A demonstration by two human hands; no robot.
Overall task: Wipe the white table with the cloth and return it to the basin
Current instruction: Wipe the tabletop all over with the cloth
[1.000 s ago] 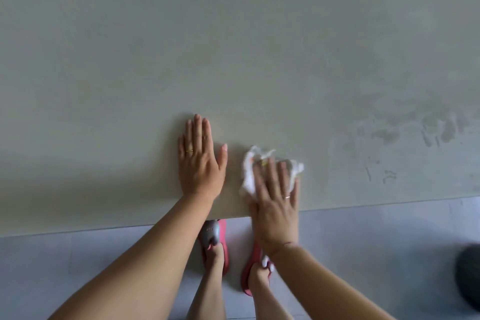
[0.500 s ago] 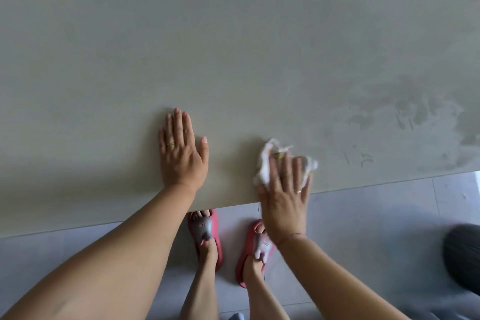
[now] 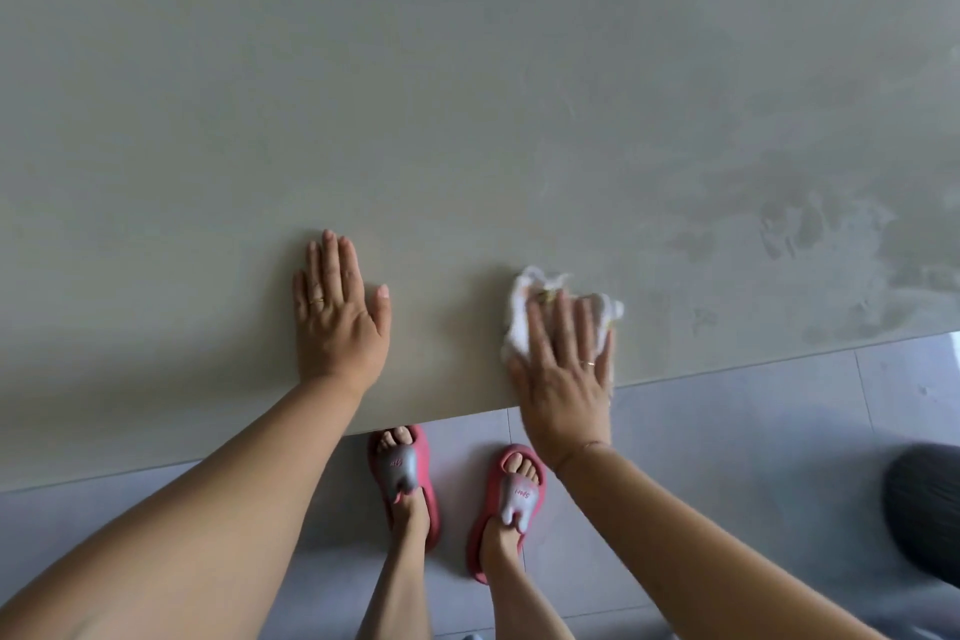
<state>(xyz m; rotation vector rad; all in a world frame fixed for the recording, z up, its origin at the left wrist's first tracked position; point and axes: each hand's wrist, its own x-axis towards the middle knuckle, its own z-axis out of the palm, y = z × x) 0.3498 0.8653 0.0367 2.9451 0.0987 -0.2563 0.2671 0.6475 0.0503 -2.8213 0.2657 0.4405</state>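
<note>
The right hand (image 3: 566, 369) is pressing flat-fingered on the soft, light, bunched cloth (image 3: 524, 307), likely damp; the left hand (image 3: 337, 322) is lying spread on the white table (image 3: 467, 94).

Crumpled white cloth (image 3: 519, 317) on white table (image 3: 467, 120), at its near edge
</note>
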